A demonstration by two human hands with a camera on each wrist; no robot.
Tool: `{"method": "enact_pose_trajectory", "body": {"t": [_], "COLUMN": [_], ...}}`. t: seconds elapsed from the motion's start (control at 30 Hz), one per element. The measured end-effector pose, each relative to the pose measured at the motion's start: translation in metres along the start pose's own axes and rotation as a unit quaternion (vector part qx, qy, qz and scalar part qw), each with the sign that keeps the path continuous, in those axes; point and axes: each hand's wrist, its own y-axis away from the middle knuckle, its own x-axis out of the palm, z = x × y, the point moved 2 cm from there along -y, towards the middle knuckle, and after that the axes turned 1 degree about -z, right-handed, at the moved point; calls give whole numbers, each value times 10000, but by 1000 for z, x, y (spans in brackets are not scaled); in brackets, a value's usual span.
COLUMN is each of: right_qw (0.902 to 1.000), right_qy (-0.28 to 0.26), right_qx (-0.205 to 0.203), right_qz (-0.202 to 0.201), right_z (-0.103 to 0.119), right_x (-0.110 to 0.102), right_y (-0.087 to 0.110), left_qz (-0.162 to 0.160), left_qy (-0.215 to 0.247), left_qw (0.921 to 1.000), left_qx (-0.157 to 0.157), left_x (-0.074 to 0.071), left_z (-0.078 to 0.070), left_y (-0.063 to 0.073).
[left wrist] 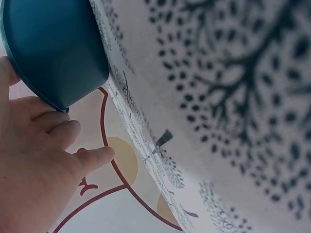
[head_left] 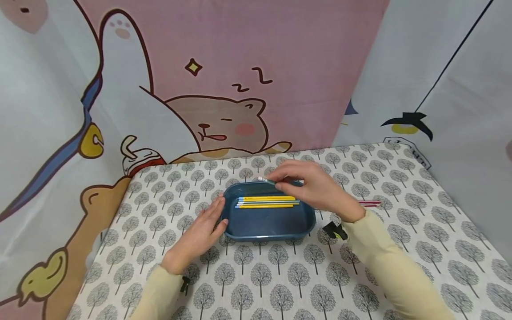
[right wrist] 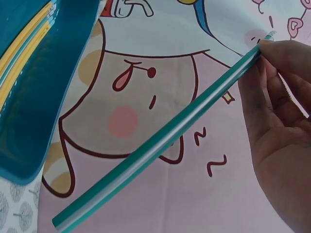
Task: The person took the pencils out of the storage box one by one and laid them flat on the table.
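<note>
My right hand (head_left: 306,180) pinches a green-and-silver striped pencil (right wrist: 160,141) between thumb and fingers near its eraser end. It is held above the far right part of a dark blue tray (head_left: 260,237). In the right wrist view the pencil's flat, unsharpened end points down and left, apart from the tray. Inside the tray, yellow pencils (head_left: 266,206) and a striped one lie side by side. My left hand (head_left: 202,233) rests against the tray's left side, fingers along the rim; the left wrist view shows fingertips at the tray wall (left wrist: 58,53).
Red pencils (head_left: 370,203) lie on the tree-print cloth (head_left: 260,275) to the right, partly behind the right wrist. A cartoon-print curtain (head_left: 224,53) hangs along the back of the table. Small black pieces show near each wrist.
</note>
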Motion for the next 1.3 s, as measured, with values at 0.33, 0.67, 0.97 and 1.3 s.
{"method": "enact_pose_trajectory", "body": {"t": [0.33, 0.67, 0.97, 1.3], "right_qw": [9994, 9944, 9926, 9895], "right_qy": [279, 844, 900, 1144], "right_qx": [147, 624, 799, 885], "right_qz": [-152, -145, -160, -25], "right_z": [-6, -28, -49, -70], "right_x": [-16, -25, -33, -39], "right_y": [26, 55, 79, 102], "left_qz": [-18, -57, -92, -106], "left_qy": [21, -79, -87, -109], "left_qw": [10000, 9999, 9999, 9998], "left_qx": [26, 84, 114, 117], "left_x": [0, 0, 0, 0], "left_z": [0, 1, 1, 0], "left_y": [1, 1, 0, 0]}}
